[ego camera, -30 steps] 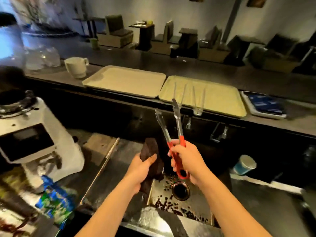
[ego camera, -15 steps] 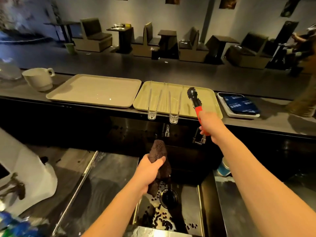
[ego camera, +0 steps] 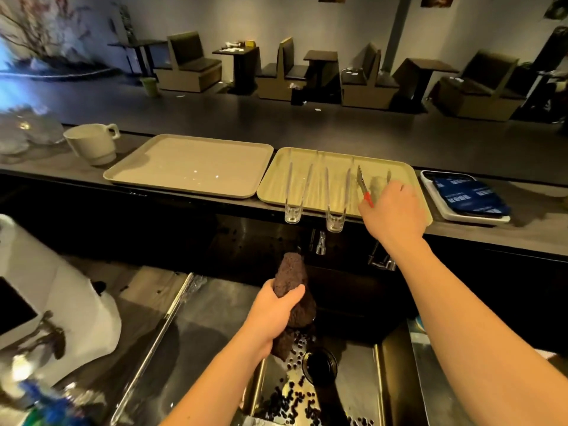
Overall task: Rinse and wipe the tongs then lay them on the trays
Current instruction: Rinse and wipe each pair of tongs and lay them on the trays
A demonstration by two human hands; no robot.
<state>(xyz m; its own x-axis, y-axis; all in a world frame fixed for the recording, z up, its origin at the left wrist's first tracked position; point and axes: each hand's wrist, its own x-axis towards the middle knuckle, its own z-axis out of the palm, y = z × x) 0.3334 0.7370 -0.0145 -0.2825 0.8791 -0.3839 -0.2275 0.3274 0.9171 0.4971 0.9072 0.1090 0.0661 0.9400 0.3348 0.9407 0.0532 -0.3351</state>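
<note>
Fingers (ego camera: 399, 192) of the right hand (ego camera: 392, 207) reach over the near edge of the right-hand tray (ego camera: 408, 175) and lie over the red handles of the metal tongs (ego camera: 362, 184); the hand hides the handle end, so whether they grip it or have let go cannot be told. One metal arm of the tongs shows left of the hand, pointing away across the tray, with a second tip showing faintly beyond the knuckles. Two pairs of clear tongs, one (ego camera: 296, 192) to the left and the other (ego camera: 336, 195) beside it, lie on the same tray with their joined ends hanging over its near edge. Just left sits another tray (ego camera: 190, 164), and left of that a white cup (ego camera: 92, 144). Lower down, the left hand (ego camera: 273, 315) is clenched around a dark cloth (ego camera: 292, 275), holding it above the steel sink (ego camera: 353, 392), whose floor is scattered with small dark beans (ego camera: 295, 395) around the drain. A small white tray with a blue packet (ego camera: 470, 195) rests on the counter just right of the trays.
</note>
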